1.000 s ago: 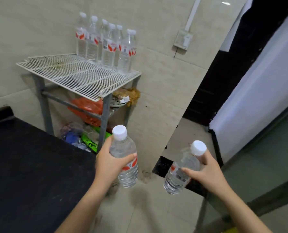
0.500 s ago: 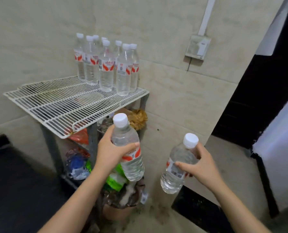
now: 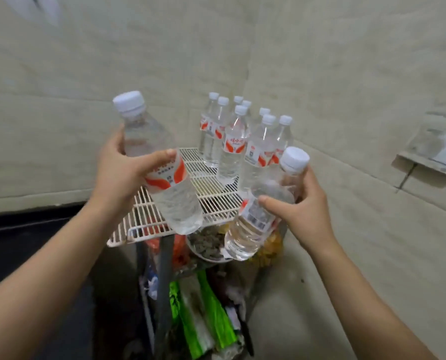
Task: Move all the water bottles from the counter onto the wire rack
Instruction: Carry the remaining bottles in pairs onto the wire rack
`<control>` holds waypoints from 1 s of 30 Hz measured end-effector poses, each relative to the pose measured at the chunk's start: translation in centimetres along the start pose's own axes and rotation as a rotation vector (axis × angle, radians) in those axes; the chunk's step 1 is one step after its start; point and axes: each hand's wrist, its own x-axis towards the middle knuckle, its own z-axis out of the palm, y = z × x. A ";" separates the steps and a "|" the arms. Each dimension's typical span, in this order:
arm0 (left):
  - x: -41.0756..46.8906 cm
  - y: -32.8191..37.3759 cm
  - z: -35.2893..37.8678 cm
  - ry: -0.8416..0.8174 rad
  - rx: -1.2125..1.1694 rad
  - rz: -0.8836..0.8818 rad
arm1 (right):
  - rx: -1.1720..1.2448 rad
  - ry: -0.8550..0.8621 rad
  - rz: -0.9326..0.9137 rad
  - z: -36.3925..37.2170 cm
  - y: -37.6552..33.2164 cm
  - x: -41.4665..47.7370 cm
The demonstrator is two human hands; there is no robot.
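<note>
At the wire rack (image 3: 142,219), bottle (image 3: 169,193) in left hand (image 3: 120,175) aslant, cap (image 3: 128,100) up-left.

The rack (image 3: 211,189) is standing in a wall corner, with the counter (image 3: 21,242) lying to its left. A group of bottles (image 3: 232,146) is standing upright on the rack's rear right part. The left hand (image 3: 118,175) is holding the left bottle (image 3: 164,183), tilted, over the rack's front edge. The right hand (image 3: 302,211) is holding the right bottle (image 3: 258,216), tilted, before the group. A bowl (image 3: 207,246) and bags (image 3: 206,307) are lying below the rack.
</note>
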 end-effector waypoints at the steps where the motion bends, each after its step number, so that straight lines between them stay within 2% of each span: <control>1: 1.3 -0.2 -0.3 0.026 0.016 0.014 | 0.040 0.009 -0.023 1.3 0.2 1.4; 6: 7.6 -2.8 -1.5 0.107 0.125 0.050 | 0.139 -0.004 -0.068 7.0 0.8 8.8; 11: 15.7 -7.3 -3.2 0.178 0.274 -0.015 | 0.054 -0.064 -0.037 13.4 2.7 17.7; 18: 24.1 -11.1 -3.2 0.171 0.319 -0.027 | -0.076 -0.066 0.088 21.8 5.8 29.2; 24: 27.4 -13.8 -2.5 0.166 0.335 -0.027 | -0.242 -0.088 0.130 24.8 8.7 33.0; 30: 30.6 -14.4 -0.3 0.093 0.376 -0.049 | -0.315 -0.071 0.144 25.3 9.1 34.6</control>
